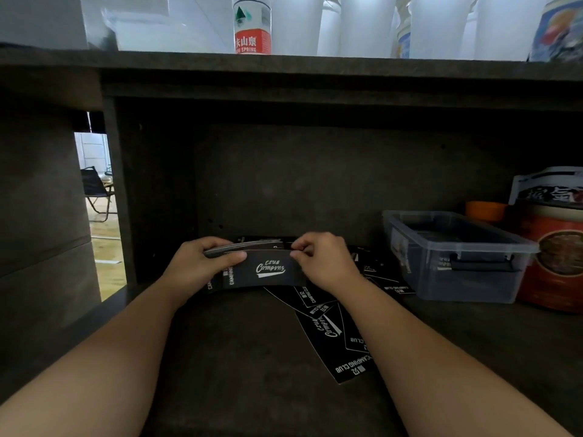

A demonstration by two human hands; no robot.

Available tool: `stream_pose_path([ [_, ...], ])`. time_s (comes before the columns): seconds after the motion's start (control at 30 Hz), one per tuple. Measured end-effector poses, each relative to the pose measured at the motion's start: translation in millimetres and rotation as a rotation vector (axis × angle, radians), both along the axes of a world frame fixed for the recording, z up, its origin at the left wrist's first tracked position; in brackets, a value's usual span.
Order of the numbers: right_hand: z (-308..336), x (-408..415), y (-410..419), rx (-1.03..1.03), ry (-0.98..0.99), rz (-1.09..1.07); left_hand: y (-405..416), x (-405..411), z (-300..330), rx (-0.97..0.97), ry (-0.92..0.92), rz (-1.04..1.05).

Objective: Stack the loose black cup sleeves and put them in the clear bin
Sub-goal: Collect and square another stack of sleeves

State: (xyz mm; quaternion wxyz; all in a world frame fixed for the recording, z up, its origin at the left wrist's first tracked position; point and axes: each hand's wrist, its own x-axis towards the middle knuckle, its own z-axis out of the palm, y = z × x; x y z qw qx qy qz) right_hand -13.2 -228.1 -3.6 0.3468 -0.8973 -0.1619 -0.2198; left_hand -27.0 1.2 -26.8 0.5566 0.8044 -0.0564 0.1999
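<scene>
- I see the left hand (202, 263) gripping one end of a stack of sleeves (268, 266), thumb across its front.
- The stack is flat black card with white "Camping" script, held on edge at the centre of the shelf (239, 357).
- The right hand (321, 260) pinches the stack's other end.
- Loose sleeves (331, 335) lie fanned at 5 o'clock from the stack, same black with white print.
- The clear bin (457, 257) sits at 3 o'clock, lidless, beside a red tin (555, 263).

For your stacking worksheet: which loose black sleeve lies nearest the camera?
The sleeve reading CAMPING CLUB, lowest in the picture, beside the right forearm; the others lie farther back.
</scene>
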Motion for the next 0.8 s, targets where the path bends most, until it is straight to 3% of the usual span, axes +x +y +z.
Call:
stream_pose_path([
  [0.13,1.0,-1.6,12.0,0.306,0.094,0.097,3.7,3.2,-3.0,0.032,0.007,0.007],
  [0.2,3.9,1.2,7.0,0.347,0.103,0.017,3.3,3.7,-3.0,0.051,-0.001,0.008],
  [0.27,3.8,8.1,-6.5,0.088,0.115,-0.172,2.6,3.5,-2.5,0.065,-0.01,0.015],
  [0.37,0.8,12.5,-25.4,-0.358,0.385,-0.337,2.8,4.2,-2.6,0.059,-0.006,0.019],
  [0.43,2.0,11.4,-30.9,-0.395,0.475,-0.334,4.6,5.7,-3.3,0.057,-0.006,0.021],
  [0.57,6.4,7.6,-30.9,-0.396,0.333,-0.365,4.6,5.2,-4.4,0.059,-0.011,0.017],
  [0.8,19.6,-4.1,-27.5,-0.451,0.366,-0.393,5.0,5.7,-5.1,0.056,-0.01,0.011],
])
